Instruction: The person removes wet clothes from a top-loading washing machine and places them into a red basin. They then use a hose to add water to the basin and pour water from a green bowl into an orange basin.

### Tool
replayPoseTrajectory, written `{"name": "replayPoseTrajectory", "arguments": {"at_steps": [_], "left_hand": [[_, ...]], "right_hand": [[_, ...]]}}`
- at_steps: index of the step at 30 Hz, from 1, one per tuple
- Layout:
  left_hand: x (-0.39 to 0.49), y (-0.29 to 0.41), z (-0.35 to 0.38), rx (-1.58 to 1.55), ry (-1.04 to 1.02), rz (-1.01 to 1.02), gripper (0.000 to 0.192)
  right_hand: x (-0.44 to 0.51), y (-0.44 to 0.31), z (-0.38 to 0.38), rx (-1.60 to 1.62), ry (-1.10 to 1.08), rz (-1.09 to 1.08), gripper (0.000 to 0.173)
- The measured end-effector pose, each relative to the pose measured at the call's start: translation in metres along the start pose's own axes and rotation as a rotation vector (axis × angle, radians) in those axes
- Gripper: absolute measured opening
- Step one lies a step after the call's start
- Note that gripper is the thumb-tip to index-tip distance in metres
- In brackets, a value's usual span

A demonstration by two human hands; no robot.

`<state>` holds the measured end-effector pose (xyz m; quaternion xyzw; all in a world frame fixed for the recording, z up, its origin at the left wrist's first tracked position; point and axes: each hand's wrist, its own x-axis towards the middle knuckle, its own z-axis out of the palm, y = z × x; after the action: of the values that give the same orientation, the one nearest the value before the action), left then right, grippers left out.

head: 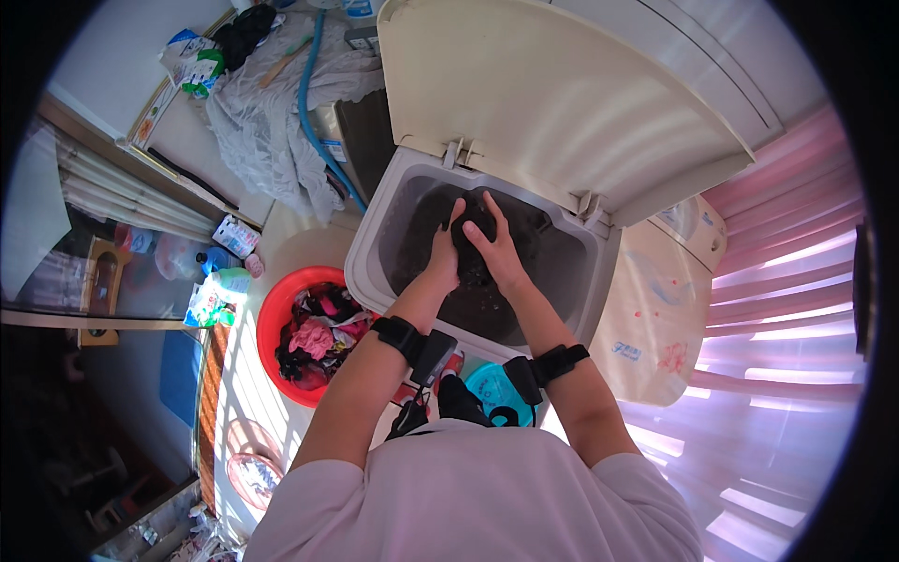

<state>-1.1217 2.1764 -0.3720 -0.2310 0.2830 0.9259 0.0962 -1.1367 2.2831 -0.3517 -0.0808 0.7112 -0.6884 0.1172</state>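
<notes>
Both my hands are over the washing tub (pixel 587 295) of a washing machine, inside its raised rim. A bunched dark cloth (pixel 469 209) is pressed between them. My left hand (pixel 442 256) is against its left side, and my right hand (pixel 500 254) holds it from the right with fingers spread. Dark, murky water (pixel 484 312) with some bubbles fills the lower tub. What lies under its surface is hidden. The machine's cream lid (pixel 548 98) stands raised behind the tub.
A red basin (pixel 270 372) of mixed laundry (pixel 312 338) sits on the floor at left. By my feet is a turquoise basin (pixel 491 386). A blue hose (pixel 307 91) runs past plastic sheeting (pixel 253 133). Pink curtains (pixel 779 281) hang at right; detergent bags (pixel 214 298) stand at left.
</notes>
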Motion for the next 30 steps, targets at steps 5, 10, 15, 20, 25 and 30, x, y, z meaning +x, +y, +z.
{"name": "replayPoseTrajectory", "arguments": {"at_steps": [5, 10, 15, 20, 25, 30], "left_hand": [[0.019, -0.020, -0.019, -0.068, -0.084, 0.328, 0.033], [0.025, -0.009, -0.018, 0.570, 0.167, 0.613, 0.028], [0.008, 0.002, -0.002, 0.758, 0.307, 0.568, 0.029], [-0.004, 0.005, -0.002, 0.898, 0.246, 0.649, 0.031], [-0.014, -0.007, -0.005, 1.283, 0.306, 0.686, 0.038], [-0.020, -0.020, -0.007, 1.183, 0.327, 0.408, 0.054]], "right_hand": [[0.002, -0.002, 0.008, -0.279, 0.035, -0.133, 0.071], [0.012, 0.001, 0.013, -0.015, 0.083, -0.053, 0.048], [0.028, 0.004, 0.012, -0.051, 0.153, 0.014, 0.043], [0.037, 0.010, 0.004, 0.133, 0.047, 0.318, 0.046], [0.038, 0.020, -0.014, 0.129, 0.009, 0.706, 0.066], [0.010, 0.007, -0.044, 0.260, -0.179, 0.601, 0.065]]}}
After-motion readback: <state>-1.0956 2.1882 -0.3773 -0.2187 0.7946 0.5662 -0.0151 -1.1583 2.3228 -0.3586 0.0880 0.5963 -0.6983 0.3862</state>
